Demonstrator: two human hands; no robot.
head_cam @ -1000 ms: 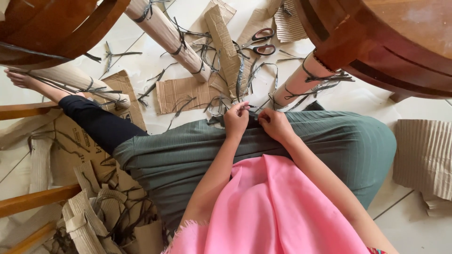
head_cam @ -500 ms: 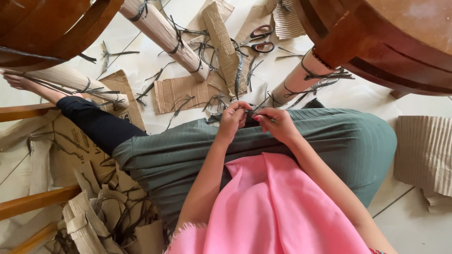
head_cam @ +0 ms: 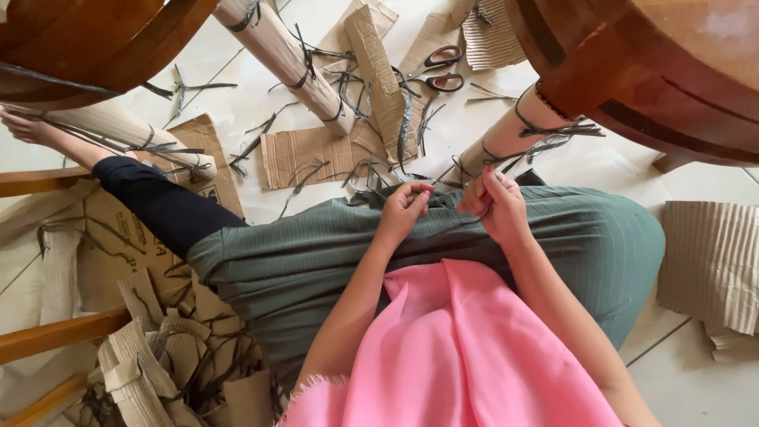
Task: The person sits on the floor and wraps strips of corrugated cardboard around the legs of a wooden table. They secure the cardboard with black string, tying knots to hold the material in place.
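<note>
Two hands pinch a thin dark strip above the lap.

The left hand and right hand are closed on the strip (probably light, bendable); best held near its ends.

This looks like a room in a home, used for unpacking furniture. The floor is pale tile with visible grout lines. Dark wooden furniture stands far left and far right, a chair and a table, their legs wrapped in corrugated cardboard and tied with dark straps. Torn cardboard and cut straps litter the floor, with scissors lying far off among them.
</note>
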